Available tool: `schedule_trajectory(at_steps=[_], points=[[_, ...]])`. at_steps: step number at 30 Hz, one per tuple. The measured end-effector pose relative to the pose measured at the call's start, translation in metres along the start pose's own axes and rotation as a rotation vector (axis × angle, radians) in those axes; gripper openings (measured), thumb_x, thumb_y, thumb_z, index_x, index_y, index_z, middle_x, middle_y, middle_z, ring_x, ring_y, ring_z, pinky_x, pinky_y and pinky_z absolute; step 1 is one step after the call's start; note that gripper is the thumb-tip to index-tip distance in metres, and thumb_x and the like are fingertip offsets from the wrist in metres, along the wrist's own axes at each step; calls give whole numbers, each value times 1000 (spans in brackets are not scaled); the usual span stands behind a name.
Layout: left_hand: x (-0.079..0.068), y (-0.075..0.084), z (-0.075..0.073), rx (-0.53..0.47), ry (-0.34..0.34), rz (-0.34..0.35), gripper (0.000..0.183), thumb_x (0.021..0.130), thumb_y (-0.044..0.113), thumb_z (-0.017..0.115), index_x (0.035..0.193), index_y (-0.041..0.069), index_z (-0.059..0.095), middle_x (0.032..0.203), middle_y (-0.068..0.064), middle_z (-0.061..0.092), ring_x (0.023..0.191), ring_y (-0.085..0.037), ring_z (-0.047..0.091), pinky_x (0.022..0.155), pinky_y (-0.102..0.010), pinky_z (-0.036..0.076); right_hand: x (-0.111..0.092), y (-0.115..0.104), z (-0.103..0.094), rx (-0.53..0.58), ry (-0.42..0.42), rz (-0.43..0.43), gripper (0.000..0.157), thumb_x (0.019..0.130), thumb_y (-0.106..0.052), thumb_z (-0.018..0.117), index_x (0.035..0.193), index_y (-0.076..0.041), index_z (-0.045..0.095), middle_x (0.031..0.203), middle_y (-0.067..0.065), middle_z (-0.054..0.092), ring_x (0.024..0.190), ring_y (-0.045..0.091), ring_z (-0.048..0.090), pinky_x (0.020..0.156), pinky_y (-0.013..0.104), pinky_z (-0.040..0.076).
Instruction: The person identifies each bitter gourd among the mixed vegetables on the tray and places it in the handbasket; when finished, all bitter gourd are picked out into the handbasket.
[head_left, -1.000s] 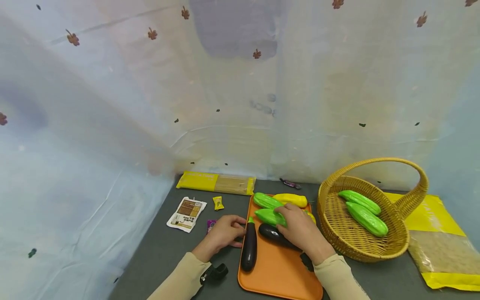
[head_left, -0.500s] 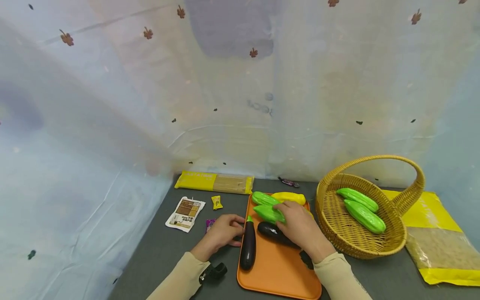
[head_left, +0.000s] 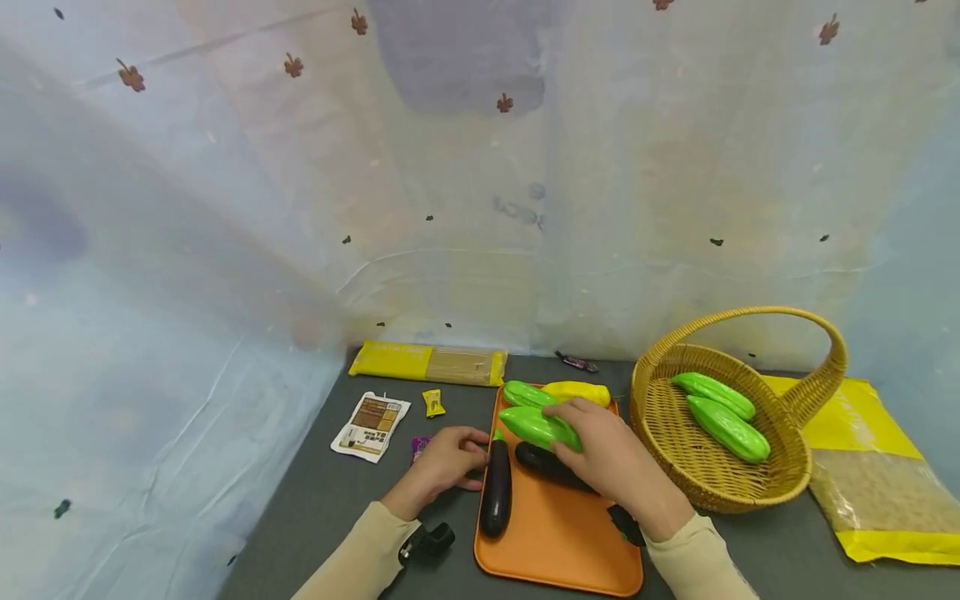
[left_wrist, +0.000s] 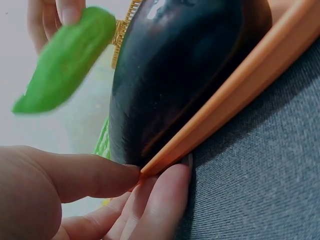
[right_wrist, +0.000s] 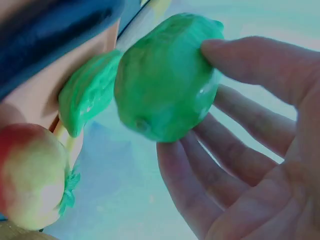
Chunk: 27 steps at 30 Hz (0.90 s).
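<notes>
My right hand [head_left: 573,425] grips a green cucumber [head_left: 538,427] and holds it just above the orange tray [head_left: 562,542]. In the right wrist view the thumb [right_wrist: 250,60] and fingers [right_wrist: 220,165] curl round the cucumber [right_wrist: 165,95]. My left hand [head_left: 474,457] pinches the tray's left rim [left_wrist: 235,95], thumb [left_wrist: 85,175] on top, beside a dark eggplant [head_left: 497,492]. A second eggplant [head_left: 543,462], another green cucumber [head_left: 525,393] and a yellow one [head_left: 576,392] lie on the tray.
A wicker basket [head_left: 750,492] with a handle stands right of the tray and holds two green cucumbers [head_left: 723,417]. A yellow grain bag [head_left: 870,475] lies far right. A spaghetti packet [head_left: 431,365], a sachet [head_left: 372,427] and small wrappers [head_left: 434,403] lie to the left.
My right hand has lifted the green cucumber a little up off the tray. The left hand has stayed at the tray's rim.
</notes>
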<state>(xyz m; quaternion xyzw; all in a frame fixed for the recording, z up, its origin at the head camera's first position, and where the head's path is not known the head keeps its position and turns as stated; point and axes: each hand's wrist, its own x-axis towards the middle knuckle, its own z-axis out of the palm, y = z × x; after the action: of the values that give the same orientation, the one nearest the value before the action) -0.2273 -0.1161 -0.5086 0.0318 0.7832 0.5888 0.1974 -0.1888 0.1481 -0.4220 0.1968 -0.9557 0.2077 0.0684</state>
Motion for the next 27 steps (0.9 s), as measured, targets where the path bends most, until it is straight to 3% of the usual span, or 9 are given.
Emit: schedule_trajectory(at_steps=[5, 9, 15, 21, 27], points=[[-1, 0, -4, -6, -4, 1, 38, 90, 5, 69, 127, -1, 62, 96, -13, 67, 80, -19, 69, 64, -38, 66, -27, 4, -18, 2, -19, -53, 47, 87, -32, 80, 131, -28, 64, 123, -9, 65, 106, 10, 65, 86, 35, 59], [-1, -3, -8, 4, -3, 5, 36, 92, 6, 67, 127, 0, 62, 96, -14, 65, 82, -19, 69, 65, -37, 66, -52, 25, -40, -44, 10, -97, 49, 85, -29, 81, 131, -25, 64, 120, -9, 65, 103, 8, 64, 82, 34, 60], [-4, -5, -12, 10, 4, 0, 37, 91, 5, 68, 127, -1, 61, 96, -14, 65, 82, -19, 68, 65, -38, 66, -85, 66, -69, -133, 39, -33, 49, 84, -27, 82, 129, -25, 64, 120, -10, 65, 103, 11, 66, 80, 33, 60], [-2, -4, -10, -3, -1, 11, 40, 90, 5, 69, 128, -2, 61, 95, -13, 65, 82, -18, 69, 65, -39, 66, -100, 109, -87, -145, 77, 27, 45, 83, -21, 82, 126, -18, 67, 117, -2, 68, 96, 17, 67, 71, 34, 59], [2, -2, -2, 17, -19, 13, 37, 91, 7, 66, 127, -1, 61, 96, -13, 65, 83, -19, 67, 66, -38, 66, -105, 143, -83, -117, -17, 125, 41, 86, -22, 79, 125, -13, 68, 119, 8, 68, 98, 25, 68, 74, 42, 60]])
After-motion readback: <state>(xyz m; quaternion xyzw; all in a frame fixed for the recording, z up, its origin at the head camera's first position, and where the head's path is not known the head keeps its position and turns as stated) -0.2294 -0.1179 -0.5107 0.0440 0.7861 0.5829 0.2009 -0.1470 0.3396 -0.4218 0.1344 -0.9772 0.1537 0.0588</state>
